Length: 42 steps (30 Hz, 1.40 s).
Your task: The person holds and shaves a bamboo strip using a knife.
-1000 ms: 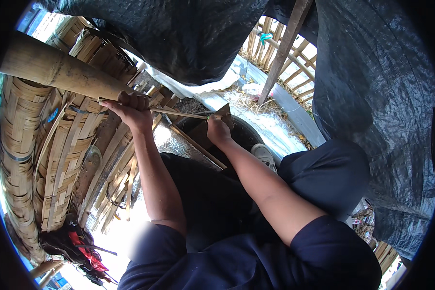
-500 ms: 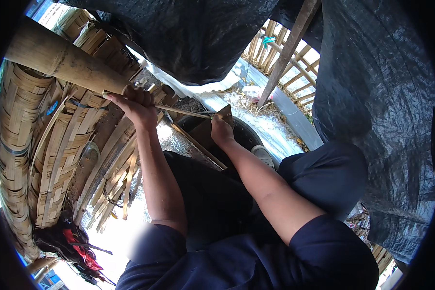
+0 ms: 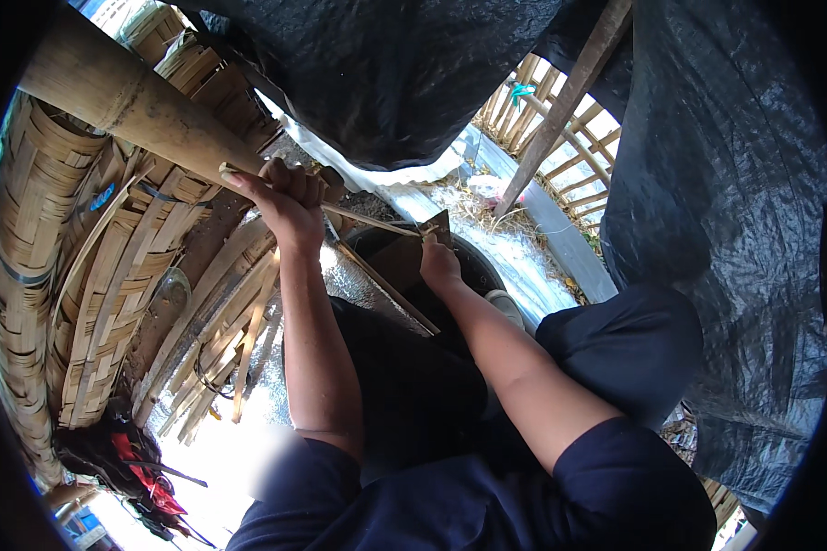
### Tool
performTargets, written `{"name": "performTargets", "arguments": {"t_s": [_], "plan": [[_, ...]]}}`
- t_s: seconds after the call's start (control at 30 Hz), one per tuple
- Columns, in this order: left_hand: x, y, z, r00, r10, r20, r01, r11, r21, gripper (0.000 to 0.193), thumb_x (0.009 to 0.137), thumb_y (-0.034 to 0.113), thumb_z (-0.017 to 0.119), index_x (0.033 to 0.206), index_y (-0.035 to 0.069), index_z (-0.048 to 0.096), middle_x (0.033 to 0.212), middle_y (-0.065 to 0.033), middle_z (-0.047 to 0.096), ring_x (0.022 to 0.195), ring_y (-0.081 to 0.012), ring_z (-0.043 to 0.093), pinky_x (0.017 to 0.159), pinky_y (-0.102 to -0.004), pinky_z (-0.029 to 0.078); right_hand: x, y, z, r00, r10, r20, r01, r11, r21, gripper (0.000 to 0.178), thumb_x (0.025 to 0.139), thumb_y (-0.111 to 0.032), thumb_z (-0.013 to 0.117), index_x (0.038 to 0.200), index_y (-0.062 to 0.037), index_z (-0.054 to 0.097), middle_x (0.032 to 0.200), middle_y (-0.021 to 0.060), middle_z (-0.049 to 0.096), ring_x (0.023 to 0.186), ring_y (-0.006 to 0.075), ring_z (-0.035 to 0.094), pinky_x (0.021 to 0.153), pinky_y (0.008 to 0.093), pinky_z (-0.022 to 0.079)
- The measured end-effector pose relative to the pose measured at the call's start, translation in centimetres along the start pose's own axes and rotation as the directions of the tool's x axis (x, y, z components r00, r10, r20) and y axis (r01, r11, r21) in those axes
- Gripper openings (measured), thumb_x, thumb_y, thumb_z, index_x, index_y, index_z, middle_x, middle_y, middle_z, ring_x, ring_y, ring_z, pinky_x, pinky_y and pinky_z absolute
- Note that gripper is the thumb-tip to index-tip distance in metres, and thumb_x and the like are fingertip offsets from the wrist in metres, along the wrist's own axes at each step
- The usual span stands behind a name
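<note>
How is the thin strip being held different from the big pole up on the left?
Thickness: the thin strip is skinny, while the big pole is very thick.
Colour: the thin strip looks pale, while the big pole is browner.
Surface: the big pole has a ring-like joint around it; no such ring shows on the thin strip.
Both are long and slant down toward the right of the picture.

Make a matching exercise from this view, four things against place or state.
1. Left hand
2. Thick bamboo pole
3. Teal tie
4. Red item

A. Lower left of the picture
B. On the slatted fence
C. Closed around a thin strip
D. Slanting across the upper left

Pairs: 1-C, 2-D, 3-B, 4-A
</note>
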State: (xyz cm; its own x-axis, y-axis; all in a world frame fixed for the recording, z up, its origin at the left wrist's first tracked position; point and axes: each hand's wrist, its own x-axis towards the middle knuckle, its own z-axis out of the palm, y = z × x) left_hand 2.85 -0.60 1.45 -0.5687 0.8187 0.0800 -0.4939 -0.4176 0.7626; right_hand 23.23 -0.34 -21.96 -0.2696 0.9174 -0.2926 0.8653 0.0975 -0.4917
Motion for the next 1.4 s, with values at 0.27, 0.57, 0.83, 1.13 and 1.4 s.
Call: {"name": "performTargets", "arguments": {"t_s": [0.27,0.57,0.83,1.13,1.4], "plan": [[0.3,-0.1,-0.1,1.000,0.013,0.006,-0.013,1.000,-0.005,0.064,0.084,0.077,0.031,0.059,0.019,0.025,0.049,0.0063,0.015,0.045,-0.0091,0.010,0.044,-0.0287,0.011,0.3,0.0,0.5,0.999,0.042,0.004,-0.042,0.998,0.039,0.017,0.095,-0.017,0.042,0.098,-0.0015,0.047,0.084,0.0268,0.065,0.085,0.0432,0.065,0.075,0.0500,0.052],[0.4,-0.2,-0.2,0.999,0.040,0.015,-0.040,0.999,0.008,0.064,0.086,0.076,0.030,0.059,0.017,0.023,0.050,0.0057,0.015,0.045,-0.0093,0.010,0.044,-0.0294,0.011,0.6,-0.2,0.1,1.000,0.025,0.005,-0.025,0.998,0.051,0.015,0.092,-0.014,0.045,0.097,-0.0003,0.047,0.084,0.0275,0.065,0.085,0.0440,0.064,0.075,0.0507,0.052],[0.4,-0.3,0.6,0.999,0.033,-0.038,-0.031,0.999,0.029,0.067,0.085,0.077,0.029,0.058,0.017,0.019,0.049,0.0052,0.014,0.046,-0.0097,0.009,0.046,-0.0302,0.011,1.8,1.8,1.5,0.993,0.115,0.033,-0.113,0.993,-0.039,0.014,0.089,-0.010,0.046,0.097,0.0017,0.049,0.085,0.0283,0.065,0.087,0.0413,0.065,0.077,0.0493,0.053],[0.6,-0.3,0.1,1.000,0.008,-0.007,-0.008,1.000,0.002,0.066,0.083,0.078,0.033,0.057,0.018,0.023,0.050,0.0064,0.014,0.046,-0.0093,0.009,0.045,-0.0284,0.011,0.7,2.1,1.5,0.992,0.126,0.010,-0.126,0.992,-0.006,0.016,0.092,-0.012,0.043,0.097,0.0013,0.050,0.087,0.0279,0.065,0.089,0.0410,0.065,0.077,0.0497,0.052],[0.8,0.1,-1.7,0.977,0.010,0.212,0.021,0.990,-0.142,0.064,0.087,0.074,0.031,0.062,0.015,0.029,0.053,0.0053,0.016,0.048,-0.0100,0.011,0.046,-0.0282,0.013,0.3,-0.7,1.3,0.947,0.321,-0.005,-0.320,0.946,0.053,0.026,0.096,-0.023,0.039,0.101,-0.0013,0.052,0.094,0.0249,0.066,0.092,0.0403,0.065,0.078,0.0486,0.052]]}}
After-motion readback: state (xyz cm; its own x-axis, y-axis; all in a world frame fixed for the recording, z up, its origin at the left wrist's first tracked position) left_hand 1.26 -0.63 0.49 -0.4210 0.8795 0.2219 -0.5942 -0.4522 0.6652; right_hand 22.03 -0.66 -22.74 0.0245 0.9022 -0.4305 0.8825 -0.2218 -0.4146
